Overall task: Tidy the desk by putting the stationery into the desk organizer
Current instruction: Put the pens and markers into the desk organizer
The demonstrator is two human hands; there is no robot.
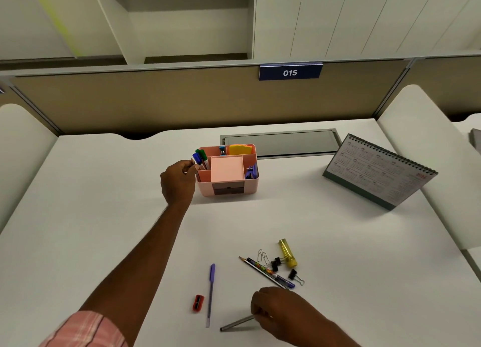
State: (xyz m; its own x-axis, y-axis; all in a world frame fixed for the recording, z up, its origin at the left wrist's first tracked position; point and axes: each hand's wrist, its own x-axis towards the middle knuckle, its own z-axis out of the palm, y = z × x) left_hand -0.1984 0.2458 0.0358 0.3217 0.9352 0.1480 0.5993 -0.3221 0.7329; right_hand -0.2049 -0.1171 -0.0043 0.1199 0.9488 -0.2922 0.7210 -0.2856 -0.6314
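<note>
The pink desk organizer (252,188) stands mid-desk, with blue and green markers (200,158) in its left compartment. My left hand (178,181) is at that compartment, fingertips pinching a thin brown pencil-like stick that slants down into it. At the near edge my right hand (283,313) grips the right end of a grey pen (236,323) lying on the desk. Loose on the desk lie a purple pen (211,292), a red sharpener (198,303), a patterned pencil (260,268), paper clips (263,255), two black binder clips (276,263) and a yellow tube (287,253).
A desk calendar (377,172) stands at the right. A grey cable hatch (281,143) lies behind the organizer, below the partition with the 015 sign (290,72). The organizer also holds yellow sticky notes (240,149) and a pink note block (226,168).
</note>
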